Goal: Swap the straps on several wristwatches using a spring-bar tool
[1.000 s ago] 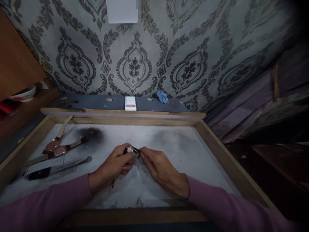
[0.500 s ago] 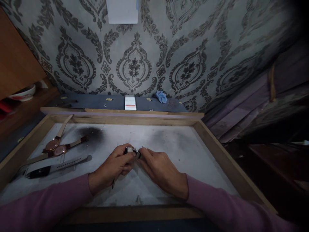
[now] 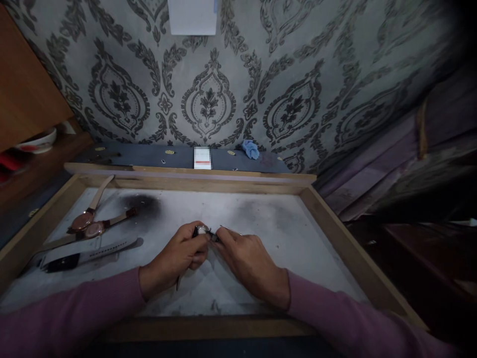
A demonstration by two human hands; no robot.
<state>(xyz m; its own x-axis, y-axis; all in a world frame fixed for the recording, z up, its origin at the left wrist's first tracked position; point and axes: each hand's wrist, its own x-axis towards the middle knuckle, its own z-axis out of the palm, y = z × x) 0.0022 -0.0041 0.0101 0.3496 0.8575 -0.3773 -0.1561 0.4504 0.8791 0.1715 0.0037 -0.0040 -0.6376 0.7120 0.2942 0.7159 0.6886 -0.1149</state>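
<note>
Over the middle of a shallow wooden tray, my left hand (image 3: 182,251) is closed around a small watch (image 3: 202,230) with a dark strap; one strap end hangs below the fingers. My right hand (image 3: 251,261) is closed in a pinch at the watch's right side, on the dark strap part. A thin metallic tool (image 3: 231,229) sticks out above the right fingers; its tip is hidden. At the tray's left lie two rose-gold watches (image 3: 82,220) (image 3: 94,228) with pale and brown straps, and a black-cased watch (image 3: 65,262) with a white strap.
The tray's wooden rim (image 3: 190,175) surrounds the white surface. Behind it are a phone (image 3: 202,158) and a crumpled blue cloth (image 3: 250,149) on dark patterned fabric. A bowl (image 3: 39,141) sits on the left shelf. A purple curtain (image 3: 376,164) hangs at the right.
The thin tool above my right fingers now shows more of its length and points to the right. Both hands stay nearly in place, and the whole view has shifted slightly.
</note>
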